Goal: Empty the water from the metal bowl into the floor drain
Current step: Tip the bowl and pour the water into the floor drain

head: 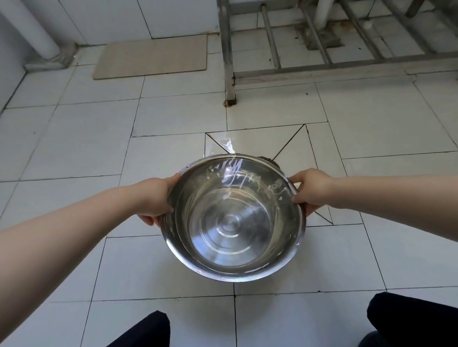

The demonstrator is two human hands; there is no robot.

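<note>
The stainless-steel bowl (233,221), shiny and wet with concentric rings on its base, tilts away above the tiled floor (62,145); left hand (156,201) and right hand (312,189) grip opposite rims; water (227,145) spills over the far edge.

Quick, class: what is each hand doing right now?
Left hand: closed on the bowl rim.
Right hand: closed on the opposite rim.

A utility or commercial kitchen washroom; white tiled floor (182,117) and walls (103,15); stainless steel frame (291,70); white drain pipe (325,6); beige mat (152,56).
</note>
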